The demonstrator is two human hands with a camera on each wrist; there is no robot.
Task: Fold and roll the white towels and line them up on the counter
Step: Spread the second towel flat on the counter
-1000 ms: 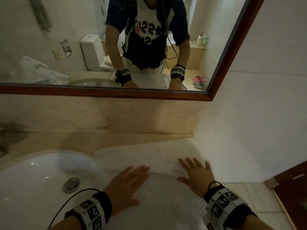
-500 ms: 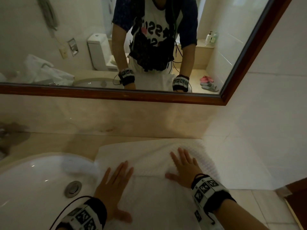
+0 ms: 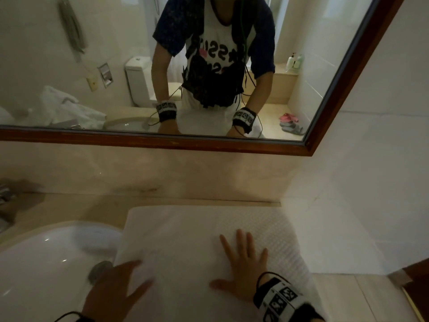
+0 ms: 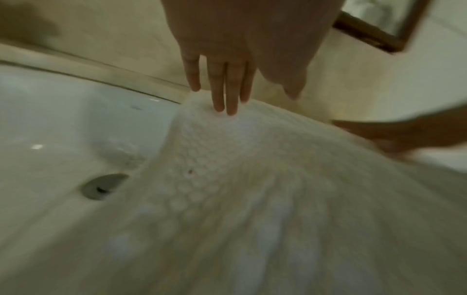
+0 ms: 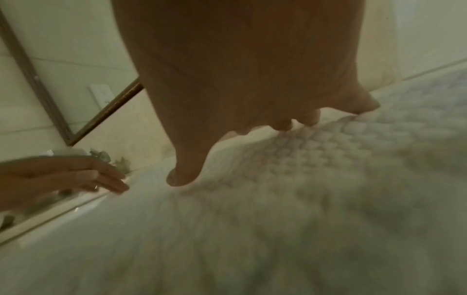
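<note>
Both hands, left hand [image 3: 113,291] and right hand [image 3: 243,273], press flat-fingered on the white towel [image 3: 185,233]; only the left-wrist view shows its left edge overhanging the sink [image 4: 63,123].

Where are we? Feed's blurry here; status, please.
Both hands flat: right hand pressing white towel, left hand at its sink-side edge. Towel unrolled, overhanging sink.
</note>
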